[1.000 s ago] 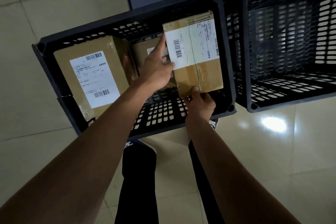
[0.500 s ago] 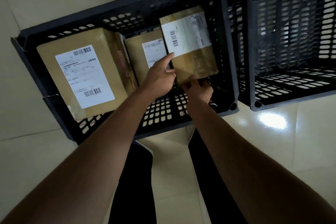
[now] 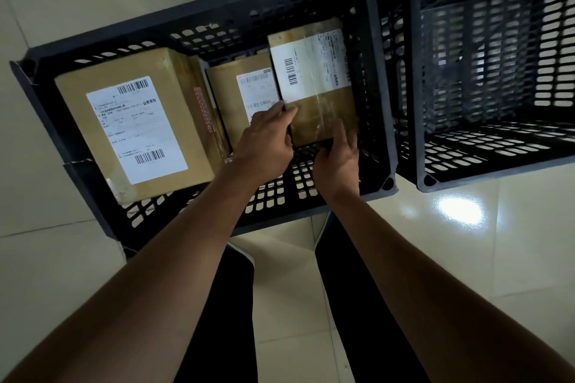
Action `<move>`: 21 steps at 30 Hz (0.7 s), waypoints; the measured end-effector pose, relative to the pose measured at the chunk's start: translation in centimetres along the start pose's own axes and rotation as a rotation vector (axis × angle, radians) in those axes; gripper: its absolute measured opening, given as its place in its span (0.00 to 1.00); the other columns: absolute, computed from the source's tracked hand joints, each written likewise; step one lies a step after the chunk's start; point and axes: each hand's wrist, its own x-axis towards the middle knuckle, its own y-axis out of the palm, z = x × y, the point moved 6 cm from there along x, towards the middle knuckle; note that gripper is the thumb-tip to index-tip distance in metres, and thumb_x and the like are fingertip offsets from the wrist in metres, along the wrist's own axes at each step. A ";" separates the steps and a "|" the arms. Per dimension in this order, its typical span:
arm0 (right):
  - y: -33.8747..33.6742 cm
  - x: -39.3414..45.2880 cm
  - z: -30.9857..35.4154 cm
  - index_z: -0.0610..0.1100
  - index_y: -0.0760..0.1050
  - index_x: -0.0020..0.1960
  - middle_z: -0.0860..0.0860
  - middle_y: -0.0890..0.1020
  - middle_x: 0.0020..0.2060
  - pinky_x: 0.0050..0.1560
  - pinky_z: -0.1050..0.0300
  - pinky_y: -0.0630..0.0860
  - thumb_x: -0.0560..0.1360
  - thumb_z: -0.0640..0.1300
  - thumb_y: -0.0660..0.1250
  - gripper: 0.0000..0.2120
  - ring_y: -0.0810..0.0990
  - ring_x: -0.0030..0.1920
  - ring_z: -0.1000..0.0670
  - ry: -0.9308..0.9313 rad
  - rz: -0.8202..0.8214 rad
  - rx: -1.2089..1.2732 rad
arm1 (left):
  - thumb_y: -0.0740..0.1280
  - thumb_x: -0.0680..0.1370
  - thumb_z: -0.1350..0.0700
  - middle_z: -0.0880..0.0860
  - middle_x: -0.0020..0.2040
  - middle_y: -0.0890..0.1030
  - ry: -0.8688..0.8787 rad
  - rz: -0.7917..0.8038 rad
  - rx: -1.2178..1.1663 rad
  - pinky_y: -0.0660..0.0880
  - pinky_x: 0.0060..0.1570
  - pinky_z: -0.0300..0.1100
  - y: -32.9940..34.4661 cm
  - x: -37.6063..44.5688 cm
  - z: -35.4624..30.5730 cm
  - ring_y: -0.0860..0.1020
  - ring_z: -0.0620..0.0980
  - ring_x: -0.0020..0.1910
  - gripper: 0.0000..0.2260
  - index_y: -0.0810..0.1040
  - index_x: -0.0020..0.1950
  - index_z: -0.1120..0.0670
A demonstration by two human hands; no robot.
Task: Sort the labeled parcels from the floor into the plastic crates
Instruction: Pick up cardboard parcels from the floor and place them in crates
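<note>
A brown labeled parcel (image 3: 314,84) lies in the right part of the left black plastic crate (image 3: 199,14), close to its right wall. My left hand (image 3: 267,140) holds the parcel's near left corner with curled fingers. My right hand (image 3: 337,162) is at the parcel's near edge, and its blurred fingers lie fairly straight on the taped top. A large labeled parcel (image 3: 137,124) fills the crate's left side. A smaller labeled parcel (image 3: 245,93) stands between the two, partly hidden by my left hand.
A second black crate (image 3: 497,171) stands right beside the first on the right, holding nothing. Both sit on a pale tiled floor (image 3: 466,258) with a bright light reflection. My dark trouser legs are below the crates. A dark panel stands behind.
The parcel has gone down from above the crate's rim to low inside the crate. Both hands followed it down, and my right fingers have shifted from under its near edge onto its top.
</note>
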 end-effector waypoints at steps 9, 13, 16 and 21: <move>1.7 2.2 -1.1 0.57 0.53 0.83 0.52 0.39 0.82 0.74 0.43 0.65 0.77 0.32 0.61 0.40 0.40 0.82 0.42 -0.051 0.246 -0.407 | 0.66 0.80 0.56 0.44 0.84 0.37 0.033 0.216 0.430 0.56 0.74 0.65 3.2 0.8 2.4 0.41 0.58 0.83 0.37 0.49 0.84 0.43; 1.7 2.6 -1.1 0.54 0.53 0.83 0.50 0.38 0.82 0.76 0.43 0.63 0.76 0.32 0.61 0.39 0.40 0.82 0.40 -0.067 0.286 -0.386 | 0.65 0.81 0.55 0.43 0.83 0.37 0.014 0.222 0.437 0.55 0.74 0.65 2.9 1.0 2.5 0.40 0.57 0.83 0.36 0.49 0.84 0.43; 0.5 2.1 -0.1 0.52 0.62 0.80 0.47 0.54 0.82 0.71 0.45 0.72 0.75 0.29 0.57 0.36 0.60 0.78 0.37 -0.092 0.246 -0.269 | 0.64 0.82 0.51 0.48 0.85 0.42 -0.011 0.148 0.433 0.55 0.74 0.64 1.7 0.3 1.8 0.45 0.58 0.83 0.32 0.54 0.83 0.44; -4.9 -1.4 3.1 0.49 0.69 0.76 0.50 0.77 0.53 0.36 0.71 0.73 0.78 0.32 0.55 0.28 0.80 0.41 0.55 -0.013 0.061 0.081 | 0.63 0.83 0.49 0.54 0.84 0.56 -0.083 -0.055 0.350 0.59 0.74 0.61 -3.6 -4.1 0.1 0.58 0.57 0.80 0.27 0.61 0.82 0.47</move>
